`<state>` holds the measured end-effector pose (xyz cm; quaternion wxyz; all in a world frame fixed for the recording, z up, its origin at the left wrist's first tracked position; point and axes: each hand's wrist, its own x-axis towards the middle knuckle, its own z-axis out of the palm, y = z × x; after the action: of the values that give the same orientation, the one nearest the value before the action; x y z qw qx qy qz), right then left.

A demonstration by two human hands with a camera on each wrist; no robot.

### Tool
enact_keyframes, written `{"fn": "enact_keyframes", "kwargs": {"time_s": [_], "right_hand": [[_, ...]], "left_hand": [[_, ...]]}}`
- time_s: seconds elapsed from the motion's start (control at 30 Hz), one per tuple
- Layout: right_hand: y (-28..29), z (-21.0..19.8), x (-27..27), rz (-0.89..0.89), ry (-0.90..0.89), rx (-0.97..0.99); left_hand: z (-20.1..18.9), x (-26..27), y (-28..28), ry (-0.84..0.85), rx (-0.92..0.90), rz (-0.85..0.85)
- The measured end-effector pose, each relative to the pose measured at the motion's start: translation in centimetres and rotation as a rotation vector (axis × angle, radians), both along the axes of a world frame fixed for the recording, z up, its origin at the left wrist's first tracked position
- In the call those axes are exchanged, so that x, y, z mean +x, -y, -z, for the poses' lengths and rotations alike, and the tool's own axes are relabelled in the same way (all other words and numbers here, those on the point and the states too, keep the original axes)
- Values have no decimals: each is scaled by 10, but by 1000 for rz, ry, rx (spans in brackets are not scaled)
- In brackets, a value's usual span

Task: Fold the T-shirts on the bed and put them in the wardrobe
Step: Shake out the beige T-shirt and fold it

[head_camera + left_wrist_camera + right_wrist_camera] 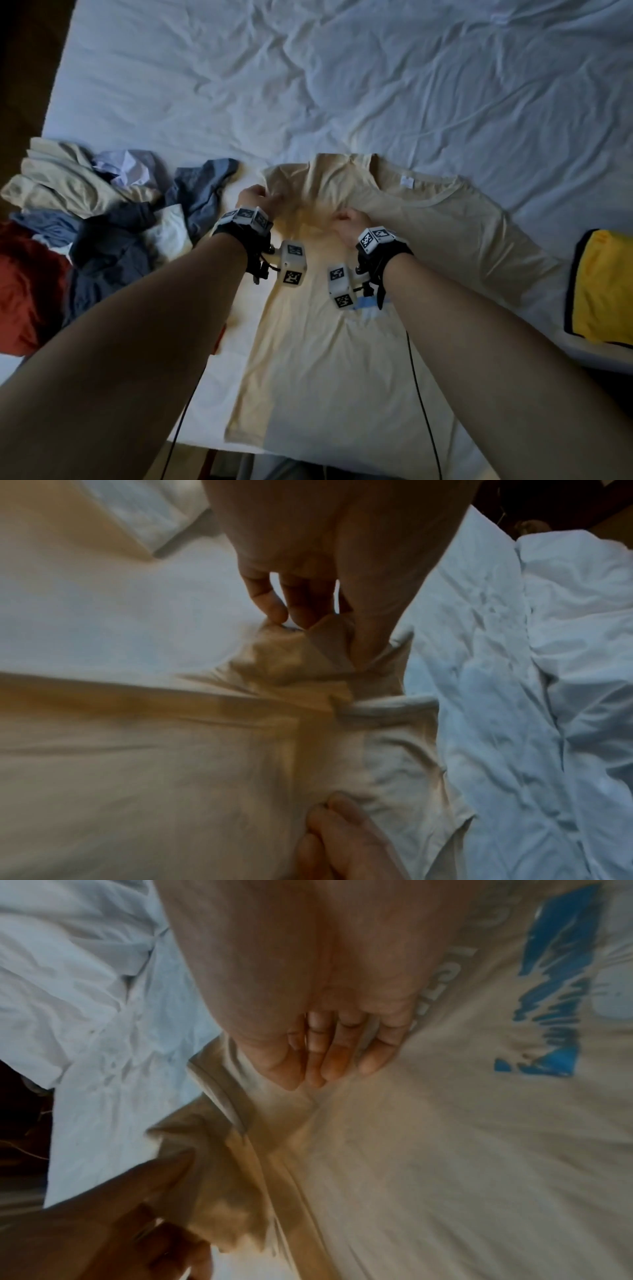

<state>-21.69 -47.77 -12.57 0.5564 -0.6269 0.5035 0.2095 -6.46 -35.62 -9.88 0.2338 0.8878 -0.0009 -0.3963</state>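
Left hand (257, 200) pinched the cream T-shirt (342, 342) at its far-left sleeve; right hand (347, 226) pressed flat, fingers straight, on its chest.

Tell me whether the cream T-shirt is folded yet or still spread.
Mostly spread: the cream T-shirt lies flat on the bed; only its left sleeve is gathered in the left hand.

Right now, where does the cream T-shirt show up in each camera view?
Head: cream T-shirt spread across the centre, both hands at its top.
Left wrist: fills the left and centre, pinched by the left hand.
Right wrist: fills the centre and right, under the right hand.
Shared landmark: white bedsheet.
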Motion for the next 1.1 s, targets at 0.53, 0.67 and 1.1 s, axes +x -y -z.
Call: {"fn": "enact_keyframes", "kwargs": {"time_s": [0.53, 0.67, 1.1], "right_hand": [[-1, 17, 14, -113, -149, -81], [0, 17, 13, -129, -154, -68], [-1, 14, 11, -107, -134, -61]], "left_hand": [[20, 18, -42, -96, -41, -260], [14, 25, -32, -193, -89, -306], [4, 9, -16, -152, -315, -25]]}}
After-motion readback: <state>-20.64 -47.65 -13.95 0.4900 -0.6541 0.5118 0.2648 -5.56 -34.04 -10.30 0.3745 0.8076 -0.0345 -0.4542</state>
